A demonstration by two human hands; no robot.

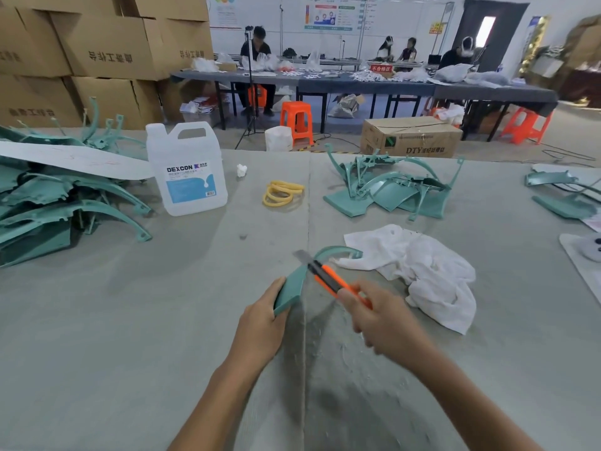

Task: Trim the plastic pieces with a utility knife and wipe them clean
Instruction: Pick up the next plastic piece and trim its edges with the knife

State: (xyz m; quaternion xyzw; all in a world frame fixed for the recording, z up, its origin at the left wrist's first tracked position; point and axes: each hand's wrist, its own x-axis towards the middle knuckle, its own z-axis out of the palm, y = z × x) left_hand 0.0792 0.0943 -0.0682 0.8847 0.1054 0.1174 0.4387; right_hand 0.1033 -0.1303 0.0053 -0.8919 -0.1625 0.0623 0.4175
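Note:
My left hand grips the flat end of a teal plastic piece above the table's middle; the piece's curved arm arches right toward the cloth. My right hand holds an orange utility knife, its extended blade lying across the piece's upper edge. A crumpled white cloth lies just right of the knife. A large heap of teal pieces sits at the left, a smaller pile at the back right.
A translucent DEXCON jug stands back left beside a white sheet. Yellow rubber bands and a small white wad lie mid-table. More teal pieces rest far right. Boxes, stools and seated people are beyond the table.

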